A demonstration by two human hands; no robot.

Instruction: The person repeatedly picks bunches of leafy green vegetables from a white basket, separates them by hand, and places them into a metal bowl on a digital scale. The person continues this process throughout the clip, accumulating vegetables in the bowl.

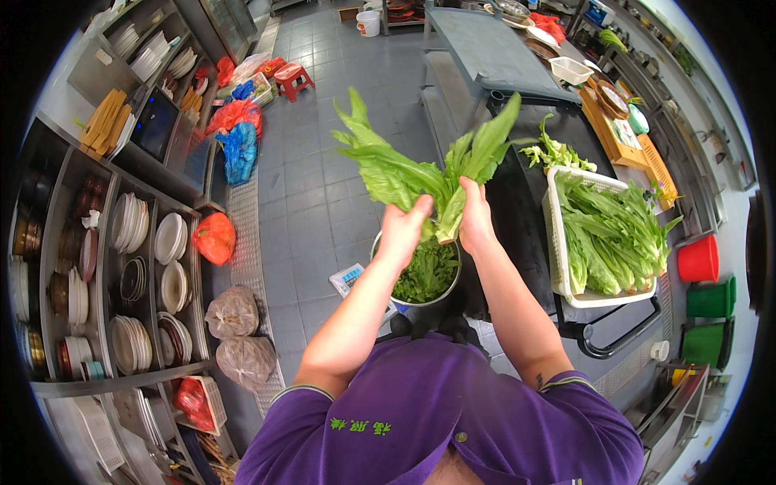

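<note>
My left hand is closed around the lower leaves of a head of long-leaf lettuce, thumb on top. My right hand grips the lettuce on its right side, near the pale cut stem end, which points down towards me. The leaves spread upward in a V; whether this is one head or two, I cannot tell. Below my hands a round metal pot holds green leaves. It appears to rest on a scale, partly hidden by my left forearm.
On a black cart to the right stands a white plastic basket full of lettuce, with loose trimmed leaves behind it. A grey trolley stands farther back. Shelves of plates and tied bags line the left side.
</note>
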